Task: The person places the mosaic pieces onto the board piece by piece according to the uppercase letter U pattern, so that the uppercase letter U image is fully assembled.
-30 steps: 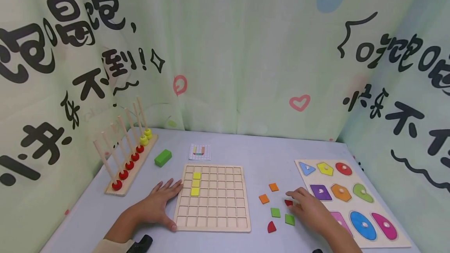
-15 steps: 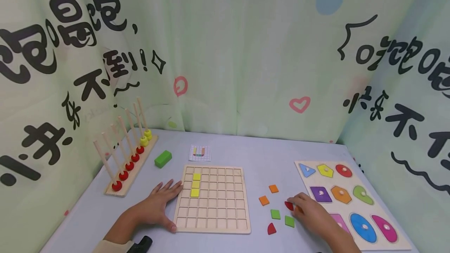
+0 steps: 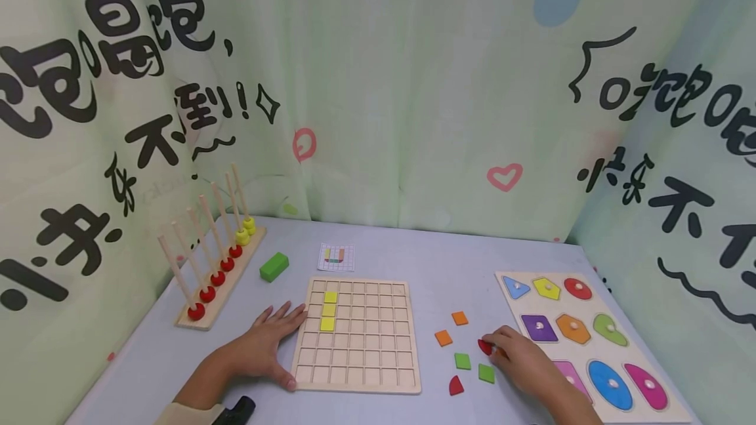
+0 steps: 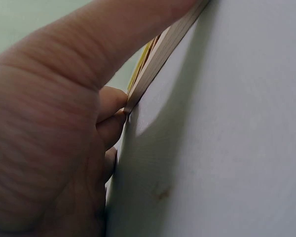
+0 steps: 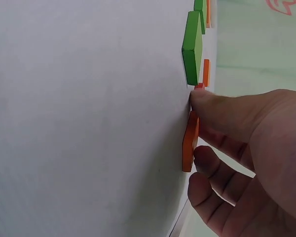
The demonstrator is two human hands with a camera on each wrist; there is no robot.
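Observation:
In the head view my left hand (image 3: 260, 347) lies with spread fingers along the left edge of a wooden grid board (image 3: 378, 333), thumb at its near corner. Three yellow square tiles (image 3: 327, 310) sit in a column on that board. Over on the right, my right hand (image 3: 527, 363) pinches a red quarter-round tile (image 3: 484, 347) at its fingertips, low at the table. In the right wrist view, thumb and fingers hide most of this tile, and an orange tile (image 5: 190, 143) stands close by the fingers. Nearby lie green tiles (image 3: 486, 373), orange tiles (image 3: 443, 338) and another red tile (image 3: 456, 385).
A knobbed shape puzzle (image 3: 596, 353) lies at the right, partly behind my right hand. Peg rack (image 3: 221, 281) with red and yellow beads stands left, near a green block (image 3: 274, 267). A small pattern card (image 3: 336, 257) lies behind the board. Curtains enclose the table.
My right hand's fingertips have closed in on the red tile, which has shifted slightly. The left hand stays at the board's edge.

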